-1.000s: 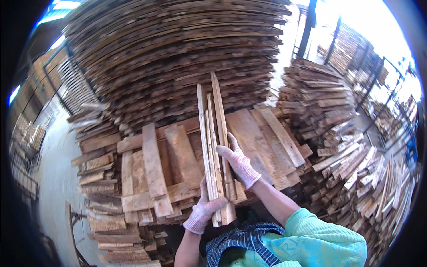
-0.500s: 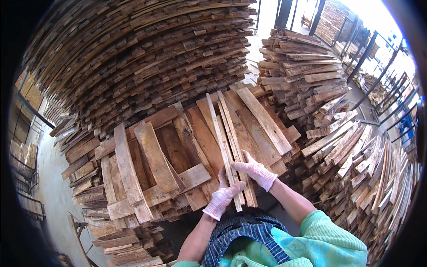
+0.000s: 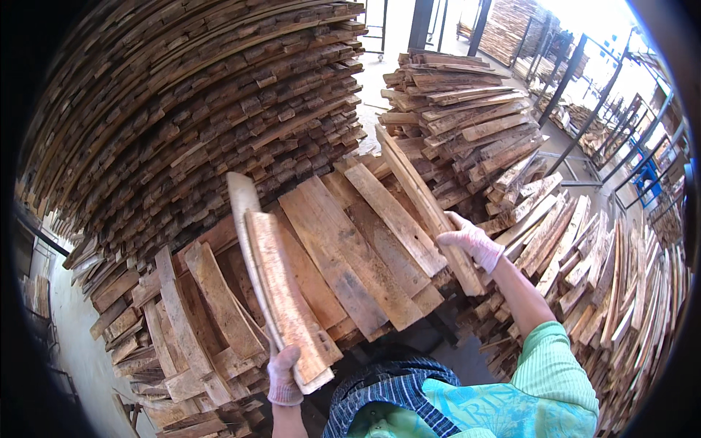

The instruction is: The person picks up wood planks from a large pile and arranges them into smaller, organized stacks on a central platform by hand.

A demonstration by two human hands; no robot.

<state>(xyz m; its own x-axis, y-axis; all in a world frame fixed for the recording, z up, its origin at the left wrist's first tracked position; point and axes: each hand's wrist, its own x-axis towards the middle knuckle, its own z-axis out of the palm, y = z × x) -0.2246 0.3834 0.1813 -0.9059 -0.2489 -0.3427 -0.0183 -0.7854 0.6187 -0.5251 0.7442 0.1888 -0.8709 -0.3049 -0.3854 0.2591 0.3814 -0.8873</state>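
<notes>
My left hand (image 3: 284,374), in a pale work glove, is closed round the near end of a pair of wooden boards (image 3: 283,292). They are tilted up over the stack, one with a rough, speckled face. My right hand (image 3: 473,242), gloved too, grips a narrow wooden plank (image 3: 418,191) by its edge toward the near end; whether it is one piece or two pressed together I cannot tell. Beneath both lies a stack topped with loosely laid boards (image 3: 332,252), some with gaps between them.
A tall, tightly layered lumber stack (image 3: 197,109) rises behind at the left. Another pile of planks (image 3: 467,109) stands at the back right, and a heap of loose sticks (image 3: 584,270) spreads on my right. Dark metal posts (image 3: 566,80) stand farther off.
My hands have moved apart from the middle. Narrow pieces held close together are now split: the left hand's boards went left, the right hand's plank right. My view has shifted slightly right.
</notes>
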